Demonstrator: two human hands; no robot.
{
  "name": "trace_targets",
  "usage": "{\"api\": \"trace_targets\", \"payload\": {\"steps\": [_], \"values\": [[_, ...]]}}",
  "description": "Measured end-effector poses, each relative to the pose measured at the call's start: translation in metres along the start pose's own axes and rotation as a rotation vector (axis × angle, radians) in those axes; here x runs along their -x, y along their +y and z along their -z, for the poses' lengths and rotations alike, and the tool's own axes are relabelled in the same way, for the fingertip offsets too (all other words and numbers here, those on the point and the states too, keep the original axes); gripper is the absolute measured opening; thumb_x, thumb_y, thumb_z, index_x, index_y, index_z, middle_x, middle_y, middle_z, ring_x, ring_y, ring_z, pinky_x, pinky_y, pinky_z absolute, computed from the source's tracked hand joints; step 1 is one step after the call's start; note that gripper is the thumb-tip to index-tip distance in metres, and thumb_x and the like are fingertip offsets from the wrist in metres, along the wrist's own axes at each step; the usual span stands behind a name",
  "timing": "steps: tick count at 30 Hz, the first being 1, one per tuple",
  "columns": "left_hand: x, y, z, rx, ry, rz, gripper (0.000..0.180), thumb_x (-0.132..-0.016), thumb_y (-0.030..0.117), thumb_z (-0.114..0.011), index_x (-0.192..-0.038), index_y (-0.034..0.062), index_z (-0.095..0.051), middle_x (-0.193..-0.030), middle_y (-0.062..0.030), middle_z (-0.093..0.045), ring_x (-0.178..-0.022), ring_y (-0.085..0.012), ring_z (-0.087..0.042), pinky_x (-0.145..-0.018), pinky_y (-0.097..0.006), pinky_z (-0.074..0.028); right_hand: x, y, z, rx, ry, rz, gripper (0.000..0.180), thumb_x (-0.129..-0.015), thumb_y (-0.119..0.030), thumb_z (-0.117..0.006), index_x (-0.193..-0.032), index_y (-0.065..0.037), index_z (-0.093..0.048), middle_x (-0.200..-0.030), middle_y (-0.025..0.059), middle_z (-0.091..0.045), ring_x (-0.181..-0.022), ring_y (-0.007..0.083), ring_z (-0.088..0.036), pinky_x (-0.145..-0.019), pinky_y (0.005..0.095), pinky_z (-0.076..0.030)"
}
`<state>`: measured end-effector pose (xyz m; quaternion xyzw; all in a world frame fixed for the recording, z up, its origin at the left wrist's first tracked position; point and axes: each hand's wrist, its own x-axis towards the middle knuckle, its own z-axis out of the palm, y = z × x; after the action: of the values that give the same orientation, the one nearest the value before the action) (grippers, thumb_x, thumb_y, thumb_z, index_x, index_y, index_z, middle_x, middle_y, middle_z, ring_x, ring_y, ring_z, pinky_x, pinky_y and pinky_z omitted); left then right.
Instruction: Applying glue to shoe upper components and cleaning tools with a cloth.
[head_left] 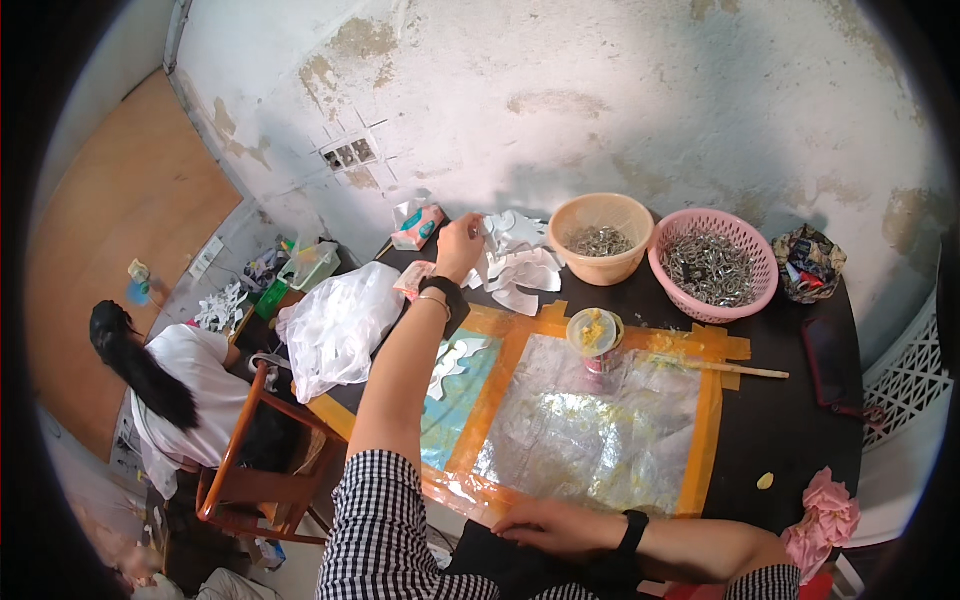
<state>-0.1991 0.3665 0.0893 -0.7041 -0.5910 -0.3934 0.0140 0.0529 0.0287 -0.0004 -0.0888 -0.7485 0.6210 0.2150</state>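
Observation:
My left hand (pixel 460 246) reaches to the back of the dark table, its fingers curled together at the edge of a pile of white cut-out pieces (pixel 525 268). Whatever lies between those fingertips is too small to make out. At the table's near edge rests my right hand (pixel 552 526), fingers loosely stretched, with nothing in it. Between the hands lies a clear plastic sheet (pixel 640 430) smeared with yellow and bordered by orange tape. A small tub with yellow paste (pixel 592 332) stands on its far part. More white cut-outs (pixel 455 366) lie on a blue sheet (pixel 450 432).
Behind stand a peach basket (pixel 600 270) and a pink basket (pixel 690 300), both with metal clips. A stick (pixel 750 370) lies right, near a dark phone (pixel 828 362). Left are a white plastic bag (pixel 340 325), a tissue pack (pixel 416 228) and a seated person (pixel 190 390).

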Motion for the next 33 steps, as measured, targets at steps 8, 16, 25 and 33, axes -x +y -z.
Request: {"api": "trace_targets", "payload": {"steps": [8,16,25,33], "values": [[0.049,0.043,0.133,-0.234,-0.169,-0.423,0.036,-0.077,-0.003,-0.056,-0.108,0.0116,-0.066,-0.095,-0.0162,-0.067,-0.088,-0.0363,-0.065,-0.075,-0.042,-0.052,-0.002,-0.007,0.002,0.026,0.039,0.004,0.02,-0.093,-0.016,-0.061,-0.107,-0.002,-0.066,-0.098,0.0132,-0.069,-0.091,0.0294,-0.065,-0.08,0.0359,-0.051],[0.162,0.01,0.156,-0.458,-0.839,-0.379,0.066,-0.071,-0.007,-0.063,-0.133,0.0107,-0.053,-0.135,-0.0166,-0.054,-0.116,-0.0375,-0.054,-0.099,-0.043,-0.045,-0.002,-0.004,0.005,0.013,0.045,-0.035,0.021,-0.093,-0.017,-0.061,-0.107,-0.002,-0.066,-0.095,0.0124,-0.069,-0.087,0.029,-0.065,-0.077,0.036,-0.051],[0.023,0.02,0.043,-0.279,-0.842,-0.339,0.06,-0.085,0.023,-0.068,-0.138,0.0056,-0.046,-0.139,-0.0195,-0.049,-0.127,-0.0362,-0.047,-0.106,-0.041,-0.038,-0.002,-0.004,0.001,0.049,0.07,0.068,0.017,-0.093,-0.015,-0.06,-0.105,-0.003,-0.065,-0.098,0.0133,-0.067,-0.089,0.0313,-0.065,-0.079,0.0385,-0.051],[-0.049,-0.031,-0.103,-0.457,-0.388,-0.167,0.071,-0.079,0.036,-0.071,-0.14,0.0136,-0.045,-0.14,-0.0202,-0.049,-0.136,-0.0368,-0.038,-0.103,-0.057,-0.037,-0.006,-0.023,0.012,0.007,0.081,0.088,0.016,-0.092,-0.006,-0.056,-0.106,0.002,-0.062,-0.098,0.0211,-0.063,-0.09,0.0367,-0.061,-0.082,0.0404,-0.049]]}}
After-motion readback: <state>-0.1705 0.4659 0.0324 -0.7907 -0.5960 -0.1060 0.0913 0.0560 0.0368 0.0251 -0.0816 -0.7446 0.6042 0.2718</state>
